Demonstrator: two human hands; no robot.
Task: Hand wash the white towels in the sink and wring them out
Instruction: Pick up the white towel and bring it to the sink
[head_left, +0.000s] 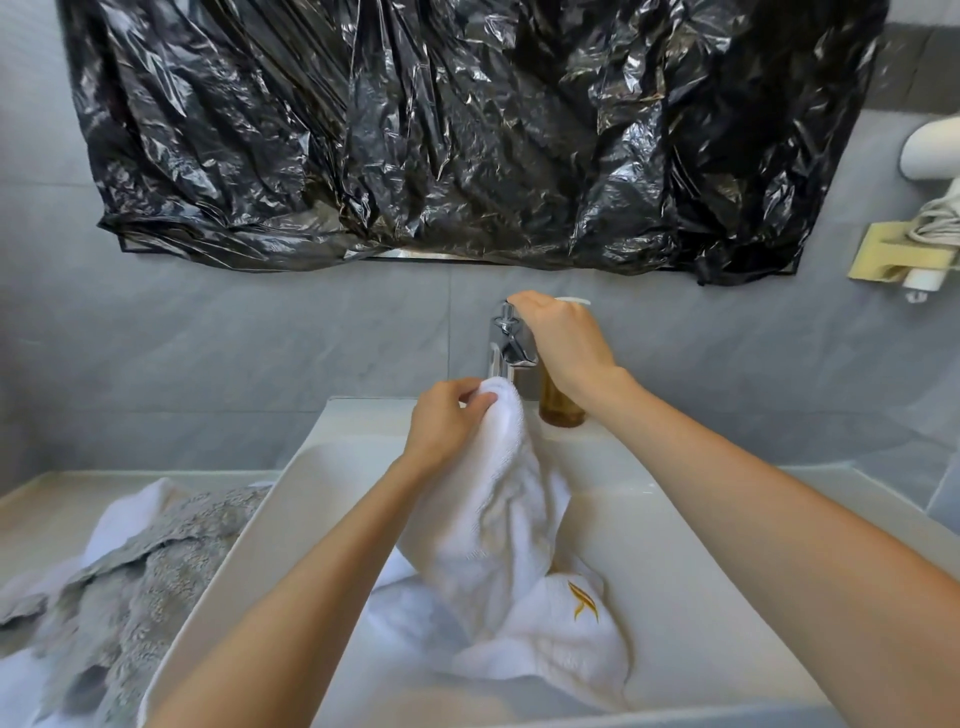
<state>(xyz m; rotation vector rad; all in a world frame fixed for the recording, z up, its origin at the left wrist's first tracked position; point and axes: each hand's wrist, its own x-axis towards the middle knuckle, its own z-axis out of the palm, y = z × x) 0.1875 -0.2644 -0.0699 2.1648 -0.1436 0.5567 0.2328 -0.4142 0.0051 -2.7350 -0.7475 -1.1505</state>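
A white towel (498, 499) was held up by one end beneath the spout of the chrome tap (506, 340), pinched in the curled fingers and thumb of the left hand (441, 421), evidently so that water, once running, would fall onto the cloth first. The rest of the towel was left trailing down below that hand into the white sink (675, 571), where its embroidered gold mark lay face up. The right hand (563, 343) was laid over the top of the tap, fingers bent down around the lever; whether the lever was fully gripped or only pressed could not be told from this angle. No stream of water could be made out, so the tap was judged to be about to be opened and the washing barely begun. An amber bottle (561, 408) was partly hidden just under the right wrist, within easy reach for soaping. To the outer side of the left forearm, a heap of grey and white towels (130, 571) was left on the counter, apparently awaiting its turn. Above both hands, the mirror was covered with black plastic sheeting (467, 130).
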